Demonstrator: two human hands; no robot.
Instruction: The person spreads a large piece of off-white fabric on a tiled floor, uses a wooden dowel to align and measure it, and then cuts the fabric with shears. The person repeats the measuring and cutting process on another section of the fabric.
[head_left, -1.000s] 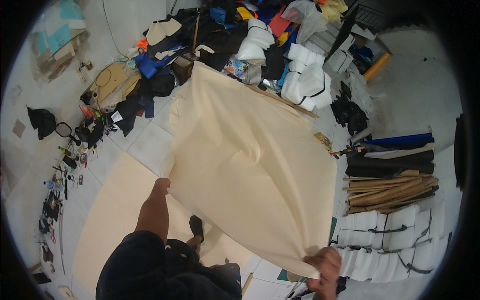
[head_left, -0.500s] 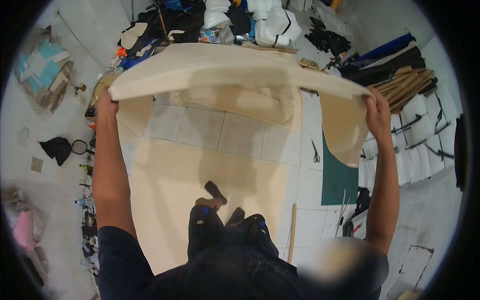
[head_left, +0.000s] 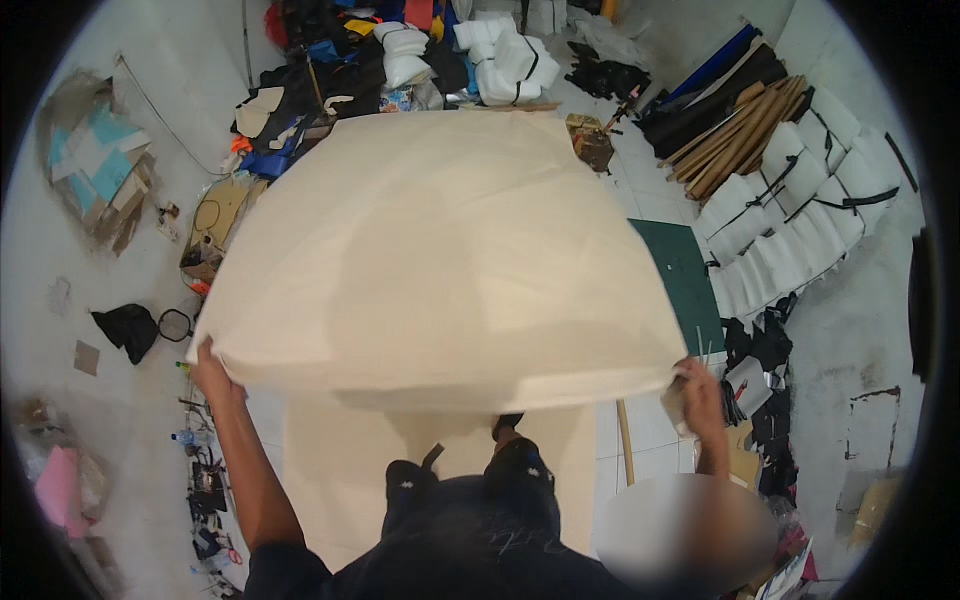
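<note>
Here on the head view, it's all about the cream sheet [head_left: 440,250], spread wide across the middle, its far edge up by the dark heap [head_left: 285,95] and its near edge bowing between two hands! The left hand [head_left: 215,375] has its fingers clasped on the near left corner; over on the right, the right hand [head_left: 697,390] has its fingers closed around the near right corner. How much of the sheet touches the floor, I can't tell. Below its near edge, another cream piece [head_left: 340,470] lies flat on the tiles, with a dark shoe [head_left: 508,425] showing at the overlap. Just right of the sheet, there's the green mat [head_left: 685,285], partly covered, and nearer, a wooden stick [head_left: 626,445] pokes out. Far right, brown tubes [head_left: 740,140] lie beside dark rolls [head_left: 715,105], with strapped white bundles [head_left: 790,220] on their near side. Out left, a racket [head_left: 175,325] sits beside a black bag [head_left: 127,330]!
</note>
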